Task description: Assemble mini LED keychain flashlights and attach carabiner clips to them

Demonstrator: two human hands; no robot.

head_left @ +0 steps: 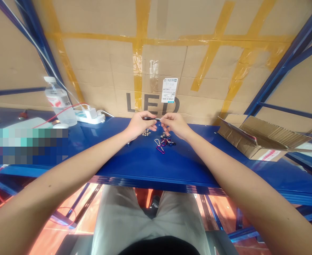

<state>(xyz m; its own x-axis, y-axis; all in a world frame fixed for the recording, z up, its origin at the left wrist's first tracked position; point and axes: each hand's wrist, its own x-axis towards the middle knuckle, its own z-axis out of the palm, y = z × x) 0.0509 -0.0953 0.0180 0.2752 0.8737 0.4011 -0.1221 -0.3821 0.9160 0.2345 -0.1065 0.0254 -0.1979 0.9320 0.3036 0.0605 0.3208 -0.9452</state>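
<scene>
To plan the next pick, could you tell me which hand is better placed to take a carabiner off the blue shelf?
Probably the right hand: the carabiners lie nearest it, while the left hand, also pinching the dark rod, sits over the silver pieces.

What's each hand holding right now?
Left hand: closed on the dark end of a small rod.
Right hand: closed, pinching the rod's other end.

The cardboard wall bears large grey letters "LED"; the white sticker beside them has print too small to read.
</scene>
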